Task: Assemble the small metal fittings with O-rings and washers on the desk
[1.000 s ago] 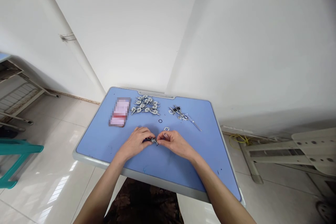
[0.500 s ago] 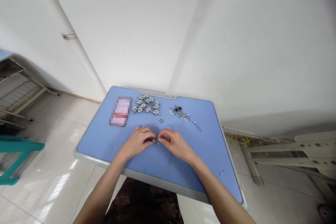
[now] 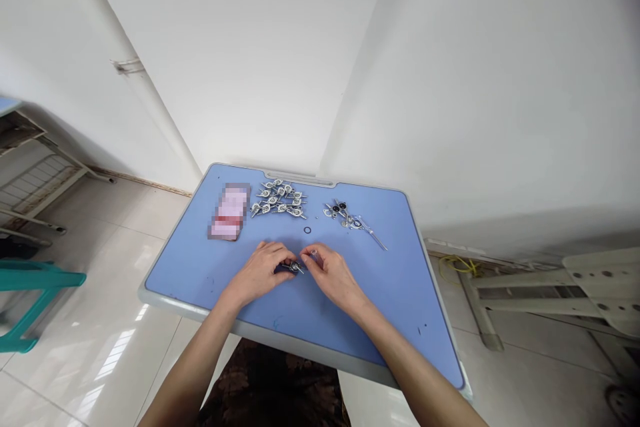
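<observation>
My left hand (image 3: 261, 271) rests low over the table with thumb and fingers closed on a small metal part with a thin shaft (image 3: 297, 268). The shaft points right, toward my other hand; the rest of the part is mostly hidden by the fingers. Just to the right, my right hand (image 3: 334, 275) has thumb and forefinger pinched together, close to the part. A tiny shiny piece shows at its fingers, too small to name. Beyond the hands lies a dark ring (image 3: 307, 230), flat on the blue table (image 3: 360, 320).
Several metal parts with shafts (image 3: 279, 199) are grouped at the back. To their right is a looser pile of metal pieces and black discs (image 3: 340, 208), with a clear-handled screwdriver (image 3: 373, 235). A blurred pinkish item (image 3: 230, 212) lies at the left. A white wall (image 3: 280, 67) stands behind.
My right fingertips have lifted slightly up from the metal part, so more of its shaft shows. A pale piece behind my right hand no longer shows. My left hand has stayed put.
</observation>
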Motion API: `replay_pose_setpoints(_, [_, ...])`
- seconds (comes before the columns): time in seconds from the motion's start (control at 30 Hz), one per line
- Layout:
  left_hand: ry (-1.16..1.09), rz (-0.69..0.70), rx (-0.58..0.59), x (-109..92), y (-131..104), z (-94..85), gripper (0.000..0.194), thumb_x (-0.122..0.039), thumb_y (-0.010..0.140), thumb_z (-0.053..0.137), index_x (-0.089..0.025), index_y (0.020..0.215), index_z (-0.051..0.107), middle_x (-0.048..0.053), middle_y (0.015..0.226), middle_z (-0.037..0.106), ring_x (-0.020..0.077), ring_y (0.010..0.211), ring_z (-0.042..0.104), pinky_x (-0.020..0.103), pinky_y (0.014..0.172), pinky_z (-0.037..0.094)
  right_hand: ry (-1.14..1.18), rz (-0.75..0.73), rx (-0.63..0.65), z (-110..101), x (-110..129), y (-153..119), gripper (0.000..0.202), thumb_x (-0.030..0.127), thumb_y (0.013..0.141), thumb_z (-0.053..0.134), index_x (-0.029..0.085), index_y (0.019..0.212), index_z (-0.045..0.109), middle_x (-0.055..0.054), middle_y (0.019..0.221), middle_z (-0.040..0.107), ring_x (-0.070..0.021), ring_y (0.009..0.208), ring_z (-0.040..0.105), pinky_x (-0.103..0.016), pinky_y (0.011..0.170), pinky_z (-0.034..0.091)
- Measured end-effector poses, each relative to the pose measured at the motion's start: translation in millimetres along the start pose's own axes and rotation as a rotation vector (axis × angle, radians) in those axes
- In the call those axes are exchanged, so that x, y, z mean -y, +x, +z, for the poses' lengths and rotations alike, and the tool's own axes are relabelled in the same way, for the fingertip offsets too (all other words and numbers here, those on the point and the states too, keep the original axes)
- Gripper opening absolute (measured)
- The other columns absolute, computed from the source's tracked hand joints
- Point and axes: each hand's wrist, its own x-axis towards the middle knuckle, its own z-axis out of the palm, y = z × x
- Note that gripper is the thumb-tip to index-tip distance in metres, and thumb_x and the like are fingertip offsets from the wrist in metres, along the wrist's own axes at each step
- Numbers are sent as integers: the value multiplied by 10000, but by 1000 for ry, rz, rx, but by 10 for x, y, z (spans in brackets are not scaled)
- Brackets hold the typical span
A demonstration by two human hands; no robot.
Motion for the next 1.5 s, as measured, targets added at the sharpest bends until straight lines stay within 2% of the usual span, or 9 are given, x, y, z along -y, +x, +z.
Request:
replay_pose_setpoints(0.17, [6,8,-6,5,-6,11,170,-221,833,651,-217,994,599,3,935,639,185,902,572,350,864,362,60,64,-35,-114,-49,11,231,348,871,455,195,867,628,-14,730,623,-146,607,518,-286,614,403])
replay_pose_setpoints(0.37, [38,33,-22,4,-2,26,117,-241,857,636,-219,966,602,0,933,642,179,904,569,346,862,359,167,106,-104,-199,-95,21,350,479,890,427,191,902,625,-34,782,678,-141,574,518,-271,560,399])
replay_pose_setpoints(0.53, [19,36,-17,21,6,29,84,-240,877,608,-226,959,616,11,954,651,184,917,571,347,857,358,189,122,-137,-258,-123,31,326,460,880,452,184,892,623,-43,787,686,-152,626,545,-269,583,389])
replay_pose_setpoints(0.73, [-38,-15,-11,3,8,16,108,-216,838,642,-212,942,613,1,917,645,183,896,575,348,854,360,202,65,90,-296,-123,11,267,395,888,455,182,854,613,4,676,599,-124,583,479,-251,558,356])
replay_pose_setpoints(0.93, [-47,-7,-25,14,30,42,75,-182,842,626,-206,912,612,0,911,641,176,899,573,338,850,357,99,-43,301,-293,-82,-27,236,339,887,477,188,769,615,23,623,553,-109,560,440,-236,527,341])
replay_pose_setpoints(1.13, [-35,0,-28,19,38,42,61,-188,849,624,-203,908,619,-4,903,639,168,896,567,328,848,349,51,-56,344,-260,-47,-44,242,358,883,496,200,779,648,48,542,447,-101,514,373,-226,486,294])
replay_pose_setpoints(1.3, [-43,-5,-19,19,32,30,77,-173,846,618,-208,914,627,-6,919,644,168,906,570,330,850,347,34,-74,362,-276,-27,-43,227,327,887,485,204,805,656,43,564,469,-104,531,391,-227,508,316])
replay_pose_setpoints(1.5, [-92,-25,-2,-5,24,4,123,-142,835,603,-210,936,616,-1,949,646,175,915,567,338,861,354,37,-103,300,-298,-52,-36,181,263,877,478,202,828,641,31,615,494,-106,561,402,-227,525,334])
